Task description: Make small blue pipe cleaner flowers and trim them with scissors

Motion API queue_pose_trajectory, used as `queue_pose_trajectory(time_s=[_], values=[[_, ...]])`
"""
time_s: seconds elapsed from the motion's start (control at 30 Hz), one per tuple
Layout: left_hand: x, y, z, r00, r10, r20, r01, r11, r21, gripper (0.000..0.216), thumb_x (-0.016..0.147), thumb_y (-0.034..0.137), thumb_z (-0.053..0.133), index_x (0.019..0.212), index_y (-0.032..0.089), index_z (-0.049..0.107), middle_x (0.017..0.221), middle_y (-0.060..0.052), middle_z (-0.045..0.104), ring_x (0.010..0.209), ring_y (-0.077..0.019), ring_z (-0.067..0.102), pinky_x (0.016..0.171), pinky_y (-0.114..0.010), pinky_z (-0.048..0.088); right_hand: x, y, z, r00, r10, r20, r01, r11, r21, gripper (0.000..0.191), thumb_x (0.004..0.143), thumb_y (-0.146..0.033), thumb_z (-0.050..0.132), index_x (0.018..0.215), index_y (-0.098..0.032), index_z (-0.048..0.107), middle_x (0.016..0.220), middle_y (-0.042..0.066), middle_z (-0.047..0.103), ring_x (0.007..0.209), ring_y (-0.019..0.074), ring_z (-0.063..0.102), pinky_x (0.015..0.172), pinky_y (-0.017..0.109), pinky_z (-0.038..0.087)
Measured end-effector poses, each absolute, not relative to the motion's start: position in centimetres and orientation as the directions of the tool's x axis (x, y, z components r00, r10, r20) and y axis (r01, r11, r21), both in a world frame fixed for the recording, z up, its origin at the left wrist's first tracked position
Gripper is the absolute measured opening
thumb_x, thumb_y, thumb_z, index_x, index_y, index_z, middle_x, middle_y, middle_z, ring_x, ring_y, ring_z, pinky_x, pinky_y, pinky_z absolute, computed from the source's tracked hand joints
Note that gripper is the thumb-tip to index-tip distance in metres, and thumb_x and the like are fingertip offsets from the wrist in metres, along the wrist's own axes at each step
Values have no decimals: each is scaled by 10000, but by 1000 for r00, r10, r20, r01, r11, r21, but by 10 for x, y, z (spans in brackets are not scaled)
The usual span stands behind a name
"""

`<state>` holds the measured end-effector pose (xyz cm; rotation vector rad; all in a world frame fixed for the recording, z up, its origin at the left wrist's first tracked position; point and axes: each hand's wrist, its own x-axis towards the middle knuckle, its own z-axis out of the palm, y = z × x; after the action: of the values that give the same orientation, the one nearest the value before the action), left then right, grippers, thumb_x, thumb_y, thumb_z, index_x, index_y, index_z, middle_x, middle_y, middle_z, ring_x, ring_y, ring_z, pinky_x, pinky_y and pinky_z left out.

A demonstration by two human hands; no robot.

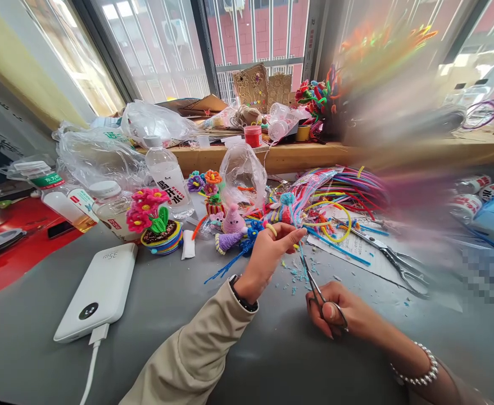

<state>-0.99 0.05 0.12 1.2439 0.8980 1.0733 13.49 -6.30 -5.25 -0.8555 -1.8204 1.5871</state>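
Observation:
My left hand [270, 253] is closed in a pinch on a small blue and yellow pipe-cleaner piece [253, 233] above the grey table [154, 337]. A blue stem [225, 269] trails down-left from it. My right hand [339, 315] grips small scissors [312, 278] by the handles, their blades pointing up toward the left hand's fingertips. Blue fluff clippings [299, 275] lie scattered under the blades.
A white power bank [99, 292] with a cable lies at left. A pipe-cleaner flower pot [158, 225], water bottles [168, 177], a purple figure [232, 228], a pile of coloured pipe cleaners [339, 194] and larger scissors [394, 259] crowd the back. A wooden sill [314, 154] holds more clutter.

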Motion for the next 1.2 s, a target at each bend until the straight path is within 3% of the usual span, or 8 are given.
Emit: queue_pose_trajectory(time_s=[0.63, 0.87, 1.2], values=[[-10, 2, 0, 180, 983, 31, -215, 8, 977, 278, 607, 385, 662, 659, 135, 550, 575, 42, 501, 497, -38, 424, 512, -179, 351, 134, -63, -58, -560, 822, -101, 177, 0, -984, 642, 684, -724, 361, 435, -139, 452, 370, -41, 349, 309, 43, 310, 354, 198, 218], [-9, 1, 1, 202, 978, 46, -207, -3, 978, 254, 620, 363, 658, 637, 137, 543, 540, 48, 490, 488, -39, 419, 508, -175, 353, 129, -65, -50, -629, 776, 49, 84, 131, -988, 683, 699, -746, 264, 438, -145, 455, 459, 7, 428, 449, 87, 389, 450, 222, 312], [-9, 2, 0, 193, 980, 50, -204, -10, 979, 222, 627, 330, 660, 652, 133, 563, 585, 37, 522, 507, -37, 432, 506, -170, 361, 130, -65, -57, -592, 803, 68, 80, 142, -987, 650, 744, -688, 306, 412, -151, 461, 401, -8, 389, 422, 91, 389, 459, 229, 309]])
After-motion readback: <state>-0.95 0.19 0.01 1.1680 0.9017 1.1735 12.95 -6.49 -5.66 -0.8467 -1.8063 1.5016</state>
